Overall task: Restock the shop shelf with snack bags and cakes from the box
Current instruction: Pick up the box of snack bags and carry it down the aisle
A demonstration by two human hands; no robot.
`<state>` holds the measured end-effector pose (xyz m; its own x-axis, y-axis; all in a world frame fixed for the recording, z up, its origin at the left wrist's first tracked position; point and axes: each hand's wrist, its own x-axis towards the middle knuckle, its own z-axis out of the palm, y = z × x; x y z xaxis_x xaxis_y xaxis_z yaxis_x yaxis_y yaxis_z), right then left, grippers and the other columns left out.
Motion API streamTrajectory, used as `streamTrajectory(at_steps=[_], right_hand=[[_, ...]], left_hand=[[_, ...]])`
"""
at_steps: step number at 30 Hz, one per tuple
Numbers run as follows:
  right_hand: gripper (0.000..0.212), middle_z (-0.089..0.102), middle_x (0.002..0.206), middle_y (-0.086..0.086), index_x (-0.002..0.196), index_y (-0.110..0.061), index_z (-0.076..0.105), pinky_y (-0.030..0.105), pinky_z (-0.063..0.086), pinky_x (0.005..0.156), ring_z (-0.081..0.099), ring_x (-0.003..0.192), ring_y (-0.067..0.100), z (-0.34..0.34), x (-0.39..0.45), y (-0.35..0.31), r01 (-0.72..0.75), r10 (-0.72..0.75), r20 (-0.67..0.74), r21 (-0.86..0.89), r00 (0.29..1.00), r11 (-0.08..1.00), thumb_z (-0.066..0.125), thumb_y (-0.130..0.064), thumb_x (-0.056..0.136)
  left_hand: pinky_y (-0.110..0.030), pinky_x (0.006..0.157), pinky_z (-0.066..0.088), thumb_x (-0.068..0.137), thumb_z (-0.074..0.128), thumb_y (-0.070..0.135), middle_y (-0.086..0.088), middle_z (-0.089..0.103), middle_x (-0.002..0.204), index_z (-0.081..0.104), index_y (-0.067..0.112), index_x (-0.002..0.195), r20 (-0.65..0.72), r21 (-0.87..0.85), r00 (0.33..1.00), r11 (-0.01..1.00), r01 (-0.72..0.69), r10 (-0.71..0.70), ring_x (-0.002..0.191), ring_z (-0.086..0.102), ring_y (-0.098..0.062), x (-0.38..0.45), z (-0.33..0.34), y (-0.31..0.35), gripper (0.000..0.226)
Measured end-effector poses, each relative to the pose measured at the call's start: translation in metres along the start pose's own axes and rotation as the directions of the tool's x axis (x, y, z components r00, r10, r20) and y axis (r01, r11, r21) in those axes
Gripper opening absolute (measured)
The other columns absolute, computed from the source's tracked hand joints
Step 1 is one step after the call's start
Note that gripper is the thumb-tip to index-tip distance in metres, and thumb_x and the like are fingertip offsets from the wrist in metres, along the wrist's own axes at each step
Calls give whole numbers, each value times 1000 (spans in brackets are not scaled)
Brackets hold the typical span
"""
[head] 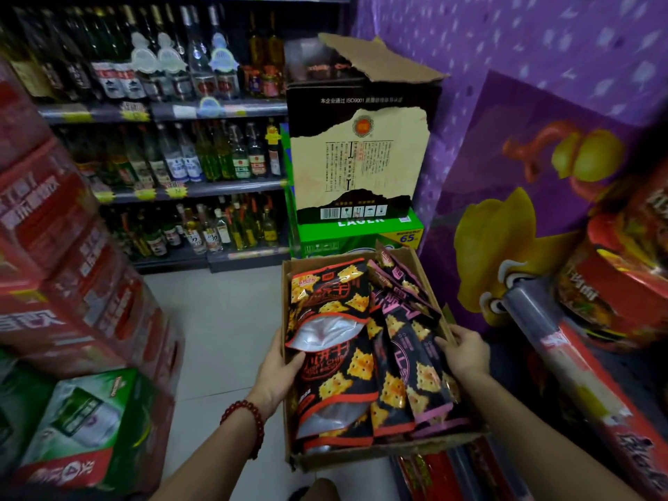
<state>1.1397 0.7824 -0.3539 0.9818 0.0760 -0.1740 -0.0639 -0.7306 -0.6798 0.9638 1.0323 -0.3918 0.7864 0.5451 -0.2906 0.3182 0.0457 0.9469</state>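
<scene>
While bottle shelves fill the back wall, the box sits low at centre, packed with snack bags. Left hand grips its left wall, fingers curled inside; right hand grips its right wall.

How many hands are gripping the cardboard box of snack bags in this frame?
2. The left hand grips the box's left wall, the right hand its right wall; snack bags fill it.

Snack bags hide the box floor.
</scene>
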Motion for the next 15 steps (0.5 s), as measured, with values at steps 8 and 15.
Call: streamTrajectory(at_steps=[8,15], right_hand=[[25,73,100,14,110,-8,70,33,48,78,64,97,34,4,-14,-5,-47,48,-42,30,998,998,67,-15,85],[23,73,98,13,107,-11,72,31,45,75,63,96,33,0,-38,-16,-106,108,-28,52,994,993,68,-16,85]], left_hand=[[-23,100,34,100,34,5,2,47,131,32,17,144,-94,4,996,1000,7,-6,121,43,-12,-10,4,4,46],[-24,98,36,100,34,6,-1,49,130,35,13,143,-123,0,992,1000,30,-30,118,45,-13,-29,-10,7,43]])
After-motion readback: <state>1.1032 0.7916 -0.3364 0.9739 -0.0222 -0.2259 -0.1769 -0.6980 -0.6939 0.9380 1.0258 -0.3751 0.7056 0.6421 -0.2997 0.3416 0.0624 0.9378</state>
